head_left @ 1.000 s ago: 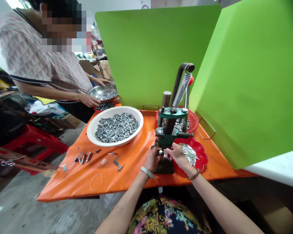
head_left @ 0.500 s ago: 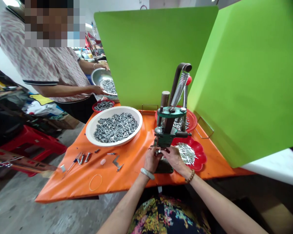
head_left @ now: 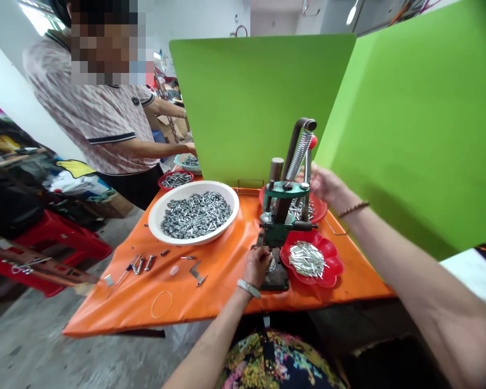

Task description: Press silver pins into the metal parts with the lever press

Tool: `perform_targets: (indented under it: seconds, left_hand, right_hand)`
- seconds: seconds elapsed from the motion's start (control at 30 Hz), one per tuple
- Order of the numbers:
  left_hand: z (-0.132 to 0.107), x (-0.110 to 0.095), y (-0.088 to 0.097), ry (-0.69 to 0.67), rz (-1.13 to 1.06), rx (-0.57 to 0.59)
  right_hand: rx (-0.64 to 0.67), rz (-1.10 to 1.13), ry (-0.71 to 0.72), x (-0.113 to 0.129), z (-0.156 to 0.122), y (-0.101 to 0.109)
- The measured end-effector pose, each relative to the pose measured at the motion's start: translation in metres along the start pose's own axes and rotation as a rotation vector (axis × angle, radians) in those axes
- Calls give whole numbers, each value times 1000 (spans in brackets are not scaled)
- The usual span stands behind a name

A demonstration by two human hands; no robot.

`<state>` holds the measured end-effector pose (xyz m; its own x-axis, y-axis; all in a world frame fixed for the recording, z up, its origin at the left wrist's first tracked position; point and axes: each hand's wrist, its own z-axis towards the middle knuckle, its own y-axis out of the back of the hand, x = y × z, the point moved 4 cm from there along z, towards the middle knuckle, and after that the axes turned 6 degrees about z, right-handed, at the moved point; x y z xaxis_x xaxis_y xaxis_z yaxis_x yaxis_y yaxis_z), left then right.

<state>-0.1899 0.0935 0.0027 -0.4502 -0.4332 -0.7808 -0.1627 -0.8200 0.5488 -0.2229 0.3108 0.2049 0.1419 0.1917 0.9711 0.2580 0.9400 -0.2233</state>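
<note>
A green hand press with a coil spring stands on the orange table. My left hand is closed at the press's lower working spot, fingertips pinched together under the head; whatever they hold is too small to make out. Beside the upright lever with its red ball knob, my right hand is raised. Its fingers are partly behind the lever and blurred, so their grip is unclear. Right of the press base, a red scalloped dish holds thin silver pins. Another red basket of metal parts sits behind the press.
A white basin full of small grey metal parts stands left of the press. Loose metal pieces, a bent metal strip and a rubber band lie nearer. Green panels border the back and right. Another person stands at left.
My right hand has left the press's working spot and risen to the lever's side. My left hand has stayed low at the press. The other person's metal bowl is no longer visible.
</note>
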Motion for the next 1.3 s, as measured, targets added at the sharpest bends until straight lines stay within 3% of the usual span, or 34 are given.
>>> perform_targets:
  seconds: [0.13, 0.23, 0.33, 0.4, 0.53, 0.6, 0.63, 0.73, 0.8, 0.93, 1.13, 1.3]
  left_hand:
    - [0, -1, 0, -4, -4, -2]
    - [1, 0, -1, 5, -5, -10]
    - [1, 1, -2, 14, 8, 3]
    - [1, 1, -2, 22, 12, 10]
    - [3, 1, -1, 9, 24, 22]
    - [3, 1, -2, -15, 26, 36]
    - [2, 2, -3, -23, 26, 37]
    - [0, 8, -4, -18, 21, 21]
    - [-2, 12, -7, -13, 10, 22]
    - [-3, 21, -13, 24, -22, 52]
    - [-3, 27, -18, 61, -57, 56]
    - [-4, 28, -19, 81, -93, 66]
  right_hand:
    - [82, 35, 113, 76, 35, -34]
    - [46, -129, 135, 101, 22, -52]
    - [64, -286, 96, 110, -28, -61]
    - [141, -330, -8, 109, -70, -68]
    - [589, -409, -424, 88, -150, -97]
    - [781, -595, -648, 71, -178, -109]
    - [830, -720, -681, 64, -187, -112]
    - [838, -1062, -474, 46, -198, -121]
    - [821, -1173, -302, 34, -205, -125]
    - [835, -1323, -153, 2, -226, -125]
    - [725, -1324, 143, -51, -239, -115]
    - [748, -1318, 400, -106, -239, -100]
